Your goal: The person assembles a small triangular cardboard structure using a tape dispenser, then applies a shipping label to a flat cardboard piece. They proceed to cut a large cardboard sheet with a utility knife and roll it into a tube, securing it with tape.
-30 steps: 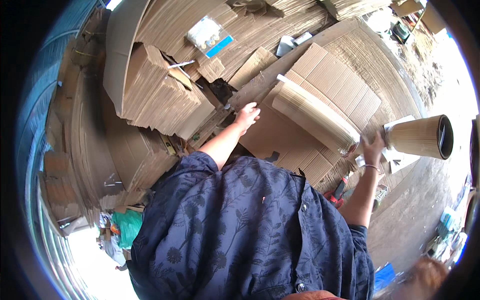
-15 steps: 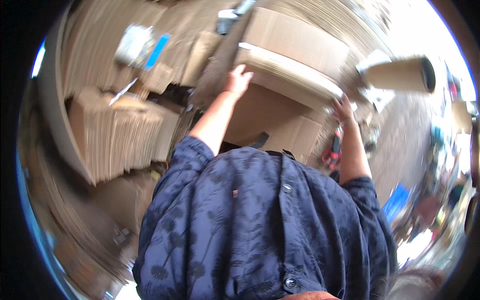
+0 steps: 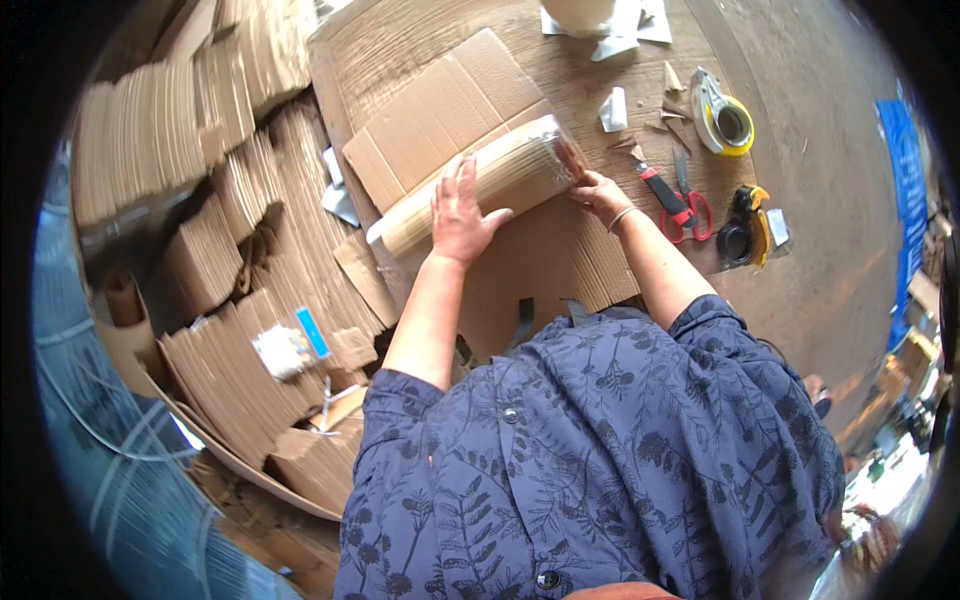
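A long tan bundle, lengthwise ridged and with shiny clear wrap at its right end, lies across an opened cardboard sheet. My left hand rests on the bundle toward its left end, palm down, with the fingers stretched out and the thumb apart. At the right end my right hand has its fingers curled against the bundle's lower corner; their tips are partly hidden. More of the cardboard spreads between my forearms, toward my body.
Right of my right hand lie a red-and-black-handled knife, red-handled scissors, a yellow tape dispenser and a black-and-yellow tape dispenser. White scraps lie beyond. Stacked cardboard crowds the left.
My view has swung, now showing the tools on the right. My left hand has gone from near the bundle's left end to lying on it; my right hand stays at the right end.
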Demonstrator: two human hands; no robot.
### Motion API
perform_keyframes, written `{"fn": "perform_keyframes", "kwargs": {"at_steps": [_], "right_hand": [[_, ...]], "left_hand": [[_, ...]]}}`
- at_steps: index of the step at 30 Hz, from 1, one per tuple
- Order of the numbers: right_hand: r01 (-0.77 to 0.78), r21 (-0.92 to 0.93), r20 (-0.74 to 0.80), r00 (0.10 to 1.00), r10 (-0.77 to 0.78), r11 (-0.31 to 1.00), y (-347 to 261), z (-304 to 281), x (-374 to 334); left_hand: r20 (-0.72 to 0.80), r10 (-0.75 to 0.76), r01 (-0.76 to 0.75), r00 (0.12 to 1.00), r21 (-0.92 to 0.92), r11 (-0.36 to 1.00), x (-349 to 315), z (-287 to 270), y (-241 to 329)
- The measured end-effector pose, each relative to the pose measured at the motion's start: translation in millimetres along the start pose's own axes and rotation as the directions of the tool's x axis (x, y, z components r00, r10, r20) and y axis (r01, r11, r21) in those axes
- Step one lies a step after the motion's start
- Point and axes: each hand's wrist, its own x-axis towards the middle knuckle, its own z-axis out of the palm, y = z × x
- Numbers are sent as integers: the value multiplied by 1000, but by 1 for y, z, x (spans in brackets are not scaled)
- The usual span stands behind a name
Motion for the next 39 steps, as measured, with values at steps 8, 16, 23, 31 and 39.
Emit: {"fn": "perform_keyframes", "kwargs": {"at_steps": [8, 16, 23, 31, 39], "right_hand": [[0, 339, 227, 970, -81, 941, -11, 0, -1], [-130, 353, 202, 978, 60, 927, -17, -2, 0], [-146, 358, 208, 975, 73, 922, -22, -17, 3], [53, 278, 358, 921, -155, 959, -66, 15, -24], [-67, 174, 253, 967, 21, 982, 0, -63, 12]], "left_hand": [[381, -62, -8, 922, 180, 984, 81, 35, 35], [378, -54, -17, 924, 182, 983, 88, 39, 32], [308, -26, -30, 951, 175, 984, 93, 46, 45], [382, -72, -14, 921, 218, 976, 83, 0, 54], [-329, -127, 84, 936, -142, 986, -56, -55, -21]]}}
